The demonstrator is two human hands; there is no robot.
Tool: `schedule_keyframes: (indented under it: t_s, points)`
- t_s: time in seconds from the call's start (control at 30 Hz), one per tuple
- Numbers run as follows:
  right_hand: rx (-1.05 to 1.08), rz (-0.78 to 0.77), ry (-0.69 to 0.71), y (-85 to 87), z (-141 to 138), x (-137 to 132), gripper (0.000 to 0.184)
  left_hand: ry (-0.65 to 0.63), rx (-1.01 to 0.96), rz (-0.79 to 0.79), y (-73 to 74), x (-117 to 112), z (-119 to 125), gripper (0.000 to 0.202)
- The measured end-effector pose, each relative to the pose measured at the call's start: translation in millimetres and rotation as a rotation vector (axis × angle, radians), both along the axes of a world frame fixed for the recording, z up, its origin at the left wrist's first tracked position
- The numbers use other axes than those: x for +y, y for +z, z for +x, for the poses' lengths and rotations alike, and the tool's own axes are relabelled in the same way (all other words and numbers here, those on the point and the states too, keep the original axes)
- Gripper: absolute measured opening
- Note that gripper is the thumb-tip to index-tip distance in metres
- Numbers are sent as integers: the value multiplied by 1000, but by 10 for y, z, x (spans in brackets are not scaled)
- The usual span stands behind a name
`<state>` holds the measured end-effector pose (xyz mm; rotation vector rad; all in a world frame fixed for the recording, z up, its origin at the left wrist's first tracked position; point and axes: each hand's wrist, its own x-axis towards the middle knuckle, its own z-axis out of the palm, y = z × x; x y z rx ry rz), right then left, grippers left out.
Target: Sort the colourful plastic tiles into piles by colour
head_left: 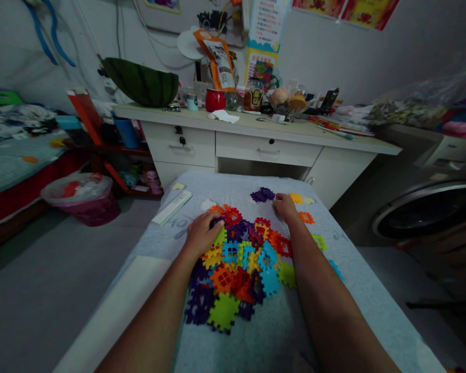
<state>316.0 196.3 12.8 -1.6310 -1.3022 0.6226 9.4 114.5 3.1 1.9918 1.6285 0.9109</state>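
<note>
A heap of colourful interlocking plastic tiles lies on a small table covered with a light blue cloth. My left hand rests on the heap's upper left edge, fingers curled over a dark tile. My right hand lies at the heap's far right, fingers bent down near a purple tile and a yellow tile. What each hand's fingertips hold is hidden. Loose green, orange and blue tiles lie to the right of my right forearm.
A white flat box lies at the cloth's far left. Beyond stands a cluttered white desk with half a watermelon. A pink bin and a bed are at left, a washing machine at right.
</note>
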Motion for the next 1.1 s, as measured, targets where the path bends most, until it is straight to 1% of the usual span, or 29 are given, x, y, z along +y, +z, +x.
schedule_keyframes:
  t_s: [0.07, 0.1, 0.13, 0.17, 0.27, 0.3, 0.33, 0.37, 0.43, 0.5, 0.53, 0.63, 0.73, 0.83, 0.93, 1.0, 1.03, 1.1]
  points:
    - [-135, 4, -64, 99, 1, -32, 21, -2, -2, -3, 4, 0, -1, 31]
    - [-208, 0, -57, 164, -14, -55, 22, -4, -2, -5, 5, 1, -2, 31]
    - [-273, -18, 9, 236, -41, -82, 21, -8, 1, -5, 6, 3, -2, 31]
    - [-312, -49, 129, 312, -81, -113, 19, -13, 6, -4, 5, 5, -2, 31]
    - [-301, -177, 613, 528, -261, -223, 14, -20, 23, 9, -1, 13, 0, 30]
    - [-297, -214, 736, 585, -329, -259, 14, -20, 29, 12, -3, 15, 2, 30]
    - [-307, -239, 813, 631, -396, -291, 15, -16, 33, 11, -5, 17, 3, 30]
    - [-334, -252, 841, 663, -457, -318, 16, -10, 33, 10, -7, 19, 5, 31]
    - [-422, -257, 805, 683, -553, -353, 14, -2, 26, 6, -12, 21, 6, 31]
    - [-492, -262, 752, 654, -612, -363, 15, 5, 12, 8, -16, 23, 4, 31]
    - [-500, -276, 752, 627, -631, -361, 17, 5, 7, 12, -18, 24, 3, 30]
    - [-433, -332, 829, 536, -664, -347, 23, -5, 5, 25, -21, 25, -5, 30]
    - [-376, -343, 875, 487, -678, -348, 26, -12, 4, 30, -19, 24, -9, 29]
    - [-320, -344, 882, 504, -663, -369, 25, -8, 0, 28, -23, 24, -9, 29]
    - [-170, -324, 875, 546, -614, -383, 23, -3, 0, 32, -29, 25, -5, 29]
    - [-26, -285, 821, 549, -569, -366, 21, 1, 5, 35, -29, 22, -2, 29]
    - [50, -258, 764, 535, -546, -347, 22, 3, 8, 36, -27, 19, 1, 30]
    - [197, -197, 598, 477, -506, -290, 23, 9, 16, 33, -20, 13, 5, 30]
